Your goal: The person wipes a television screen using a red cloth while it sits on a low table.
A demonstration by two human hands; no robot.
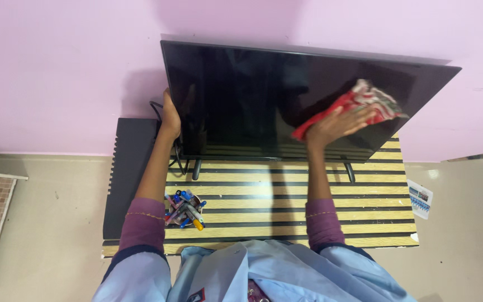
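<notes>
On the striped table [286, 215], vs the pink wall [57, 72], stands the TV [252, 100], upright on its feet. R hand [339, 124] lies flat, fingers spread, pressing a red cloth [367, 102] to the screen's right side. L hand [170, 114] is curled round the TV's left edge, steadying it. Wiping looks under way; the black glass shows no marks, so what's done or left can't be told. Pen cup [184, 208] sits near the L arm; black box [132, 173] at table's left.
</notes>
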